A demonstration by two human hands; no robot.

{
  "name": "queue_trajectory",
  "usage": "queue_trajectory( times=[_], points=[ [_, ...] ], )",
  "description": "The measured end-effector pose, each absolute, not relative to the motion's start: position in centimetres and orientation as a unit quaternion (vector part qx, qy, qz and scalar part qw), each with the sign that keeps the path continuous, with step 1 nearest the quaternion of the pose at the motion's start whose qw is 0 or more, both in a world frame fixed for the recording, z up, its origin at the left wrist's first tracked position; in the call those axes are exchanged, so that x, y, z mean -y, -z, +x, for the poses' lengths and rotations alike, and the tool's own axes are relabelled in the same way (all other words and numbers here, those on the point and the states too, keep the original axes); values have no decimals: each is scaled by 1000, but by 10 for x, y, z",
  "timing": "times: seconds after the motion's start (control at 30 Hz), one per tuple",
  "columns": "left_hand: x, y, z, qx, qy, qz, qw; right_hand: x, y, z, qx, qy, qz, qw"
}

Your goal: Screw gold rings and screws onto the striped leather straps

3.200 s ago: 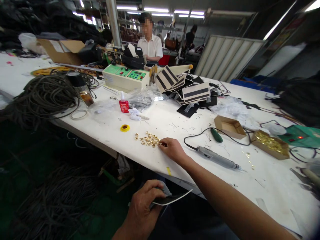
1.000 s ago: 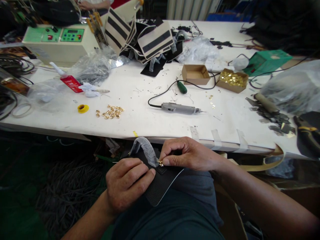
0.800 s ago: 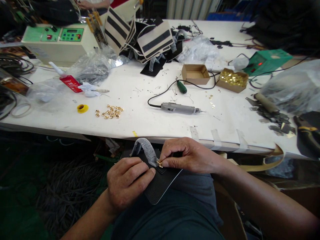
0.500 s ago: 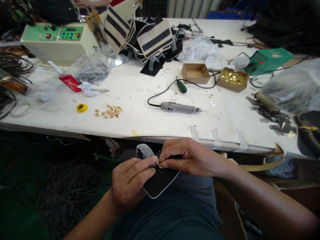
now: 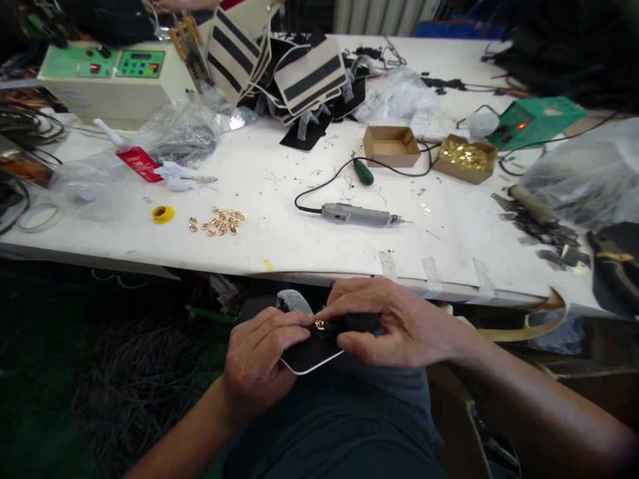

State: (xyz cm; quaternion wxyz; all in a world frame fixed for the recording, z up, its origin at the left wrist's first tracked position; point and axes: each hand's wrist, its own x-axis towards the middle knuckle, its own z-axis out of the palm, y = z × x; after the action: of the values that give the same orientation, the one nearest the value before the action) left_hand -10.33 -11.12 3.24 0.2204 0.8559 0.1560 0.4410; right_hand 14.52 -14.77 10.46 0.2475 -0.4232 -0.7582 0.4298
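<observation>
My left hand (image 5: 262, 352) grips a small black panel (image 5: 307, 356) with a pale edge, held over my lap below the table. A gold metal fitting (image 5: 319, 324) rests on a small black tab on the panel, between my hands. Clear wrap (image 5: 294, 301) covers a strap-like part at the panel's far side. The index finger of my right hand (image 5: 394, 322) reaches the fitting, while the thumb is spread away from it near the panel's right edge. Several loose gold fittings (image 5: 224, 221) lie on the table.
A grey electric screwdriver (image 5: 357, 214) with a cord lies mid-table. Behind it are a green handle (image 5: 363, 172), an open cardboard box (image 5: 392, 146) and a box of gold pieces (image 5: 464, 159). Yellow tape (image 5: 162, 214) and a red bottle (image 5: 138, 163) sit left; striped panels (image 5: 309, 76) are stacked behind.
My right thumb has moved off the gold fitting and spread away from the index finger. The panel has tilted flatter, with its near edge farther from me.
</observation>
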Motion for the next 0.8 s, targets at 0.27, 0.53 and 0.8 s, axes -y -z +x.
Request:
queue_trajectory(
  times=[0.27,0.53,0.8],
  points=[
    [113,-35,-103,-177,-448,841,245,152,-93,141,811,-314,-414,268],
    [114,-37,-105,-167,-434,836,292,155,-91,137,831,-265,-406,273],
    [120,-39,-112,-144,-424,837,315,158,-94,136,837,-285,-373,281]
  ],
)
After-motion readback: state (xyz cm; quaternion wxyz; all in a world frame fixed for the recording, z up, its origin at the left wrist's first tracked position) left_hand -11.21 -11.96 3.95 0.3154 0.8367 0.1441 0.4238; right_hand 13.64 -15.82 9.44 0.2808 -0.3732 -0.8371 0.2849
